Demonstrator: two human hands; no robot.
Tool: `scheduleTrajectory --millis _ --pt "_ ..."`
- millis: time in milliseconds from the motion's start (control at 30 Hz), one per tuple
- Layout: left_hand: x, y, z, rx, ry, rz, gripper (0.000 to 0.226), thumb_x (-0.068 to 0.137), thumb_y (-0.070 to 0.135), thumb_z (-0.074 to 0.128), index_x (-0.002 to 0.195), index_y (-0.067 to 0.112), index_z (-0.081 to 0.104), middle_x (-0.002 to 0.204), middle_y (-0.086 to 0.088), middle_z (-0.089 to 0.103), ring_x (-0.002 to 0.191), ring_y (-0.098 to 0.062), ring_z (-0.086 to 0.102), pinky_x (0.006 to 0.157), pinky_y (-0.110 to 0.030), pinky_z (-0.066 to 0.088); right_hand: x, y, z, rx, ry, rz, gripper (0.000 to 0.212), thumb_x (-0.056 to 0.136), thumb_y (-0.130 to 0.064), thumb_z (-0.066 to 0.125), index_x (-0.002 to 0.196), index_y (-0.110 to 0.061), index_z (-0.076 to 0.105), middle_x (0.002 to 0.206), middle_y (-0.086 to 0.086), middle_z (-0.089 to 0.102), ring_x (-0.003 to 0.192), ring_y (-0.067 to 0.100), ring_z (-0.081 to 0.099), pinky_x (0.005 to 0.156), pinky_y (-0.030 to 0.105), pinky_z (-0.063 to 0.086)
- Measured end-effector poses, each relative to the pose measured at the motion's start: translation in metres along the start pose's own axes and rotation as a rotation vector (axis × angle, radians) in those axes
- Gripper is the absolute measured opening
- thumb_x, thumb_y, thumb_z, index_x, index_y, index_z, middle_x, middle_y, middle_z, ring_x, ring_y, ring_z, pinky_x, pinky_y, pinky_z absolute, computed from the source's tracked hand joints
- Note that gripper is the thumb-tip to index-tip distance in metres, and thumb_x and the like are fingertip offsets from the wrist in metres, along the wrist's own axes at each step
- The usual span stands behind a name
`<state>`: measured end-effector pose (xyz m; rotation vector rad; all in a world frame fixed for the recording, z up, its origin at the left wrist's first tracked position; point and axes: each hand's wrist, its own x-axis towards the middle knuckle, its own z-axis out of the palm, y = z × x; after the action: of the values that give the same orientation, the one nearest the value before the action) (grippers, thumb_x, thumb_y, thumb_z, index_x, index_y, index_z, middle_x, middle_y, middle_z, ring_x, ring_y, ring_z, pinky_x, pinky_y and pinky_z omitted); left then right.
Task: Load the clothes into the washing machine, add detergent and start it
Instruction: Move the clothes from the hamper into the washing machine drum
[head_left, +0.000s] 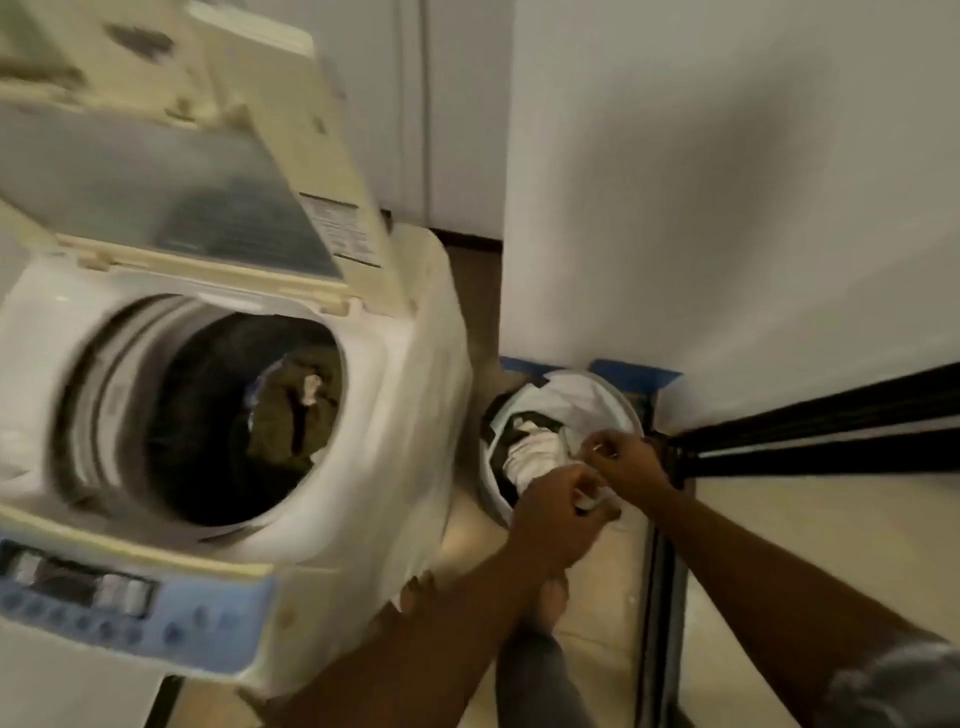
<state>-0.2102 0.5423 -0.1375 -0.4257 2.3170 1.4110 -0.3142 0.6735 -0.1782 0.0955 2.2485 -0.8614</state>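
Observation:
A white top-loading washing machine (363, 415) stands at the left with its lid (208, 171) raised. Olive and dark clothes (291, 410) lie in its drum. To its right, on the floor, sits a round laundry basket (491, 467) holding white and dark clothes (535, 452). Both my hands reach into the basket. My left hand (558, 512) grips a piece of white cloth at the basket's near side. My right hand (623, 457) pinches white fabric just behind it.
The machine's blue control panel (130, 608) with several buttons faces me at the lower left. A white wall (727, 208) rises behind the basket. A dark sliding-door track (660, 597) runs along the floor at the right, and dark bars (831, 431) cross above it.

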Motion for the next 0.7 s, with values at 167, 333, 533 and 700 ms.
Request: scheduleTrajectory --millis 167,333,533,700 --pt "0.092 -0.114 0.077 0.114 -0.058 -0.276 0.027 0.102 0.027 0.060 0.127 0.019 0.067 0.123 -0.006 0.071 0.115 -0.025 0.067 0.099 -0.035 0.053 0.077 0.108 0.056 -0.147 -0.263 0.086 0.033 0.095 -0.026 0.075 0.121 -0.007 0.072 0.122 0.015 0.072 0.116 0.032 0.067 0.102 0.042 0.052" --pt "0.165 -0.201 0.125 0.228 -0.204 -0.248 0.036 0.103 0.011 0.053 0.138 0.005 0.060 0.137 -0.015 0.063 0.129 -0.032 0.059 0.107 -0.031 0.041 0.163 0.171 0.110 -0.240 -0.321 -0.003 0.043 0.099 -0.025 0.068 0.138 -0.008 0.064 0.141 0.013 0.064 0.132 0.029 0.058 0.112 0.035 0.042" --pt "0.240 -0.270 0.178 0.139 -0.219 -0.361 0.039 0.100 0.002 0.055 0.138 -0.005 0.056 0.138 -0.024 0.061 0.130 -0.037 0.058 0.096 -0.024 0.041 0.252 0.225 0.176 -0.194 -0.385 -0.020 0.051 0.092 -0.016 0.078 0.140 -0.009 0.063 0.153 0.016 0.052 0.144 0.030 0.048 0.118 0.037 0.038" --pt "0.257 -0.324 0.195 0.086 -0.175 -0.499 0.053 0.104 0.005 0.052 0.154 -0.002 0.038 0.165 -0.020 0.028 0.151 -0.035 0.034 0.121 -0.031 0.031 0.287 0.259 0.219 -0.211 -0.433 -0.034 0.057 0.085 -0.017 0.085 0.138 -0.010 0.065 0.171 0.020 0.013 0.160 0.036 0.015 0.129 0.040 0.021"
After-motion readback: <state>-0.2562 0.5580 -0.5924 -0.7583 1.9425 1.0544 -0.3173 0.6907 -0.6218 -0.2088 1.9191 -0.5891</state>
